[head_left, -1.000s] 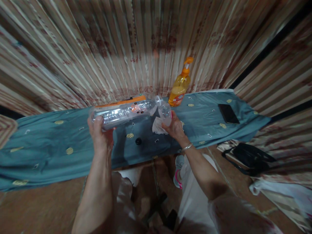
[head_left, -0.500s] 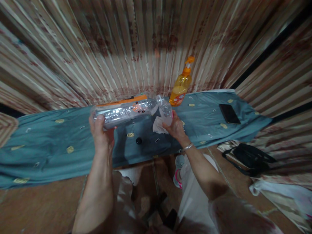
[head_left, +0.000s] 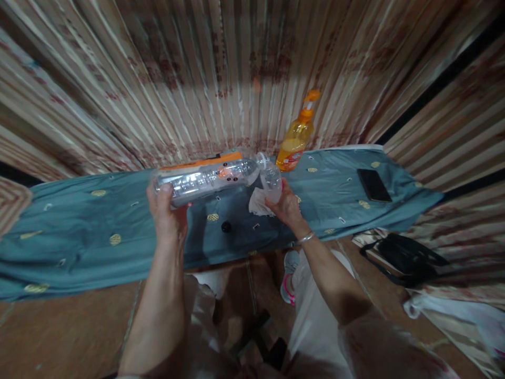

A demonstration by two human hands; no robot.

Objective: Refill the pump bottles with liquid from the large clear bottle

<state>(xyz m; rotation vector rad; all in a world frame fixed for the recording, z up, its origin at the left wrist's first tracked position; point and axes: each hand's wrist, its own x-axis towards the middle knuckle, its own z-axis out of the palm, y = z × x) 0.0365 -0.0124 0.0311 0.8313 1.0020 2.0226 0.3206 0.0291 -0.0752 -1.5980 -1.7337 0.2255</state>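
Since a second ago I've raised my left hand (head_left: 168, 213), gripping the tipped water bottle (head_left: 205, 178) so its mouth meets the small glass (head_left: 272, 181) clasped in my right hand (head_left: 284, 206).

A blue-green cloth (head_left: 79, 237) with yellow spots covers the table. An orange pump bottle (head_left: 296, 138) stands at its back edge, against the striped curtain (head_left: 221, 73). A black phone (head_left: 374, 185) lies flat toward the right end. A small black cap (head_left: 226, 227) sits near the front. A black bag (head_left: 410, 258) rests on the floor.
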